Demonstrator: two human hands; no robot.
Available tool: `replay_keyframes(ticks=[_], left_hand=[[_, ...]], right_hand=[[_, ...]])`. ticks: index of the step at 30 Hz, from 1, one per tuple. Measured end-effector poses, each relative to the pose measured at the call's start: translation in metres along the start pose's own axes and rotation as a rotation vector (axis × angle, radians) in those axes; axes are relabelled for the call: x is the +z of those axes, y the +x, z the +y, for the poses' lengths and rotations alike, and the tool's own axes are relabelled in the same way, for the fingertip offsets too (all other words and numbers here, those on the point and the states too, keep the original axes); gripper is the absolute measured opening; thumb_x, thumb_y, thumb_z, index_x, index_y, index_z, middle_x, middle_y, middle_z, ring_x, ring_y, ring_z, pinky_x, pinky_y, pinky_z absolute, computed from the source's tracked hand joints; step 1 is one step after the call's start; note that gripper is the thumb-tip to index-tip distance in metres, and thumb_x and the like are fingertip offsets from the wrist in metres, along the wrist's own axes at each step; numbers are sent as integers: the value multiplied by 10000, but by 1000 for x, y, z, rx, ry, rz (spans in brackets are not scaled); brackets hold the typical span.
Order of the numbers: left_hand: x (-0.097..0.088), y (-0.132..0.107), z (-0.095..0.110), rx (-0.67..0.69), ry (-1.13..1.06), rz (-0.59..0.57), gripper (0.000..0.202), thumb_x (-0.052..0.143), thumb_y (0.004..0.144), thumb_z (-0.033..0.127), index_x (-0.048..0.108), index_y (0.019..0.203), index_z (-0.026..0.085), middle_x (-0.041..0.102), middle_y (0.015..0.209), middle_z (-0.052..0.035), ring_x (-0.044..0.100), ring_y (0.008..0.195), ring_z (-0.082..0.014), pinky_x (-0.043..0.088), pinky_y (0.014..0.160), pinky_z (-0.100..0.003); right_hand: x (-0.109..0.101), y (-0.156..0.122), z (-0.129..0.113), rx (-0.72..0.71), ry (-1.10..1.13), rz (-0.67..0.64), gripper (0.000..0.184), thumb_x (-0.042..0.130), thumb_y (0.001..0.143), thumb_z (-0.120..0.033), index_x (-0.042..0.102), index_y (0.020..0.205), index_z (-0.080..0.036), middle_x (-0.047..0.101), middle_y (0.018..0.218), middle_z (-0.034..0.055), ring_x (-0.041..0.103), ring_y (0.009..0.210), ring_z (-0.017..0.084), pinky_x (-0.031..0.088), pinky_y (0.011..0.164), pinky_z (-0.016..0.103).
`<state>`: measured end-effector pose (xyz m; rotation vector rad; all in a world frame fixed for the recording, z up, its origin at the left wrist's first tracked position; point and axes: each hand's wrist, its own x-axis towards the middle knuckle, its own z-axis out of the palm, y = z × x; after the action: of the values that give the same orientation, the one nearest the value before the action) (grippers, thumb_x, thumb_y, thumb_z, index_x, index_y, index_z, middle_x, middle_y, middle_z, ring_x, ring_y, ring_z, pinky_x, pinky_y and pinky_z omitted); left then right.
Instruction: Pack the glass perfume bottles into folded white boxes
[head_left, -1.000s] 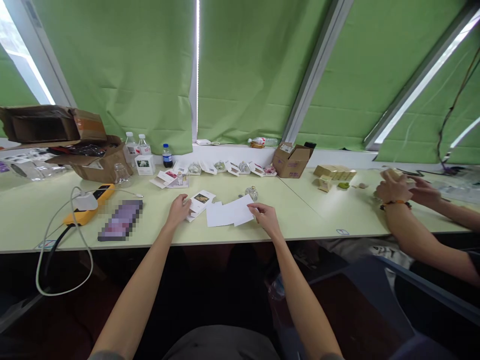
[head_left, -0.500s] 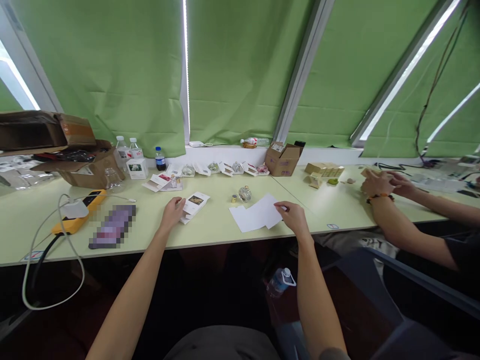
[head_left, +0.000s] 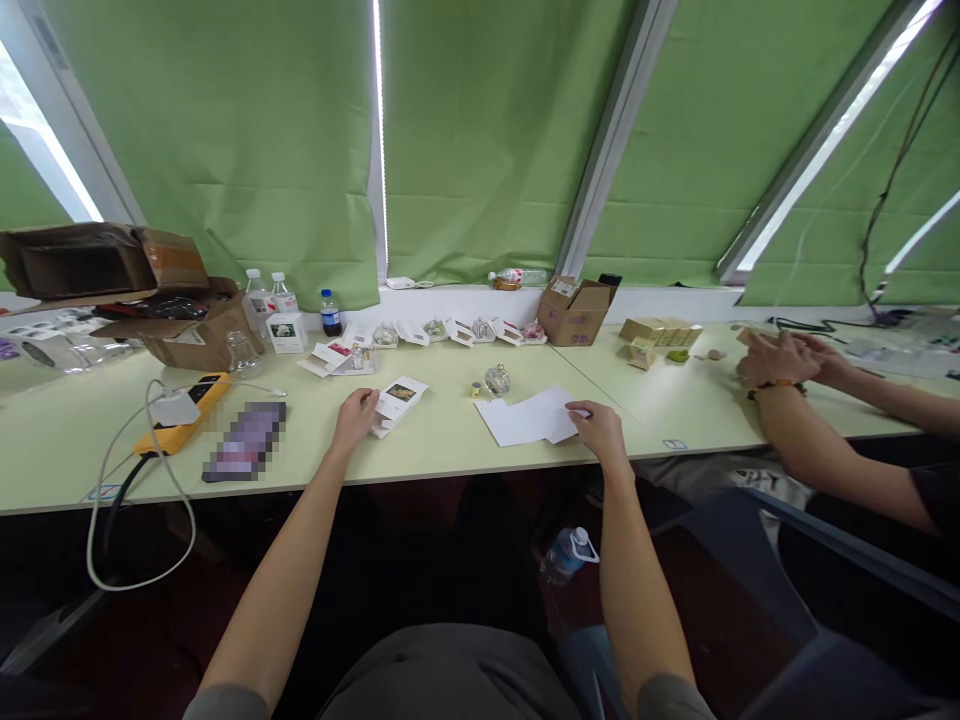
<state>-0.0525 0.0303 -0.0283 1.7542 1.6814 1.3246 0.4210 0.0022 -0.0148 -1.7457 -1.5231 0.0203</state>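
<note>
My left hand (head_left: 355,418) is closed on the near-left edge of a flat white box (head_left: 403,396) with a dark printed picture, which lies on the table. My right hand (head_left: 600,430) pinches the right edge of a white paper sheet (head_left: 523,416); the sheet has an uneven outline and lies near the table's front edge. Between the hands, just behind the paper, stands a round clear glass bottle (head_left: 497,379). A small gold cap (head_left: 475,390) sits close to its left side.
Along the back stand opened white boxes with glass bottles (head_left: 480,330), a blue-capped bottle (head_left: 331,314) and a brown carton (head_left: 576,312). To the left lie a blurred phone (head_left: 247,442) and a yellow power strip (head_left: 184,415). At right, a co-worker's hands (head_left: 780,358) work beside gold boxes (head_left: 660,332).
The whole view has shifted a little, so everything appears slightly farther right. Both hands keep their places at the box and the paper.
</note>
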Motion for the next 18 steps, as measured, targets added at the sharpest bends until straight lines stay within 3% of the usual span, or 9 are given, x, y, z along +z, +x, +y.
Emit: replay_keyframes(ticks=[4,7,11,15,18], left_hand=[[-1,-2,3,1,28,-1,372,441,874,466,640,1008,181,677,1073,-84,606,968,-220,437,851,-318],[-3,-3,5,6,50,-2,388,425,875,485,649,969,183,688,1004,-78,608,909,-218,435,802,-312],[-3,-3,5,19,75,3,423,396,879,518,655,899,185,692,933,-68,604,846,-208,428,762,-303],[-2,-2,4,20,93,9,483,356,883,555,661,833,185,694,878,-75,605,808,-214,425,732,-312],[-2,-1,3,5,76,-2,512,339,885,566,664,773,187,703,877,-83,619,811,-223,430,756,-319]], right_hand=[[2,-4,1,-17,-9,-41,321,517,743,-267,738,941,-144,709,795,105,612,686,210,454,699,329],[6,-7,2,-33,-23,-55,313,536,741,-278,726,958,-156,708,916,115,633,823,237,466,766,346],[8,-4,-3,-70,-13,38,299,528,773,-317,708,949,-155,672,1064,137,601,1019,272,455,891,405],[5,-4,-32,-120,57,251,317,494,830,-361,700,932,-141,651,1093,163,590,1038,276,478,884,430],[7,-16,-72,-187,219,249,353,454,872,-394,689,958,-144,673,1034,137,627,912,230,531,789,373]])
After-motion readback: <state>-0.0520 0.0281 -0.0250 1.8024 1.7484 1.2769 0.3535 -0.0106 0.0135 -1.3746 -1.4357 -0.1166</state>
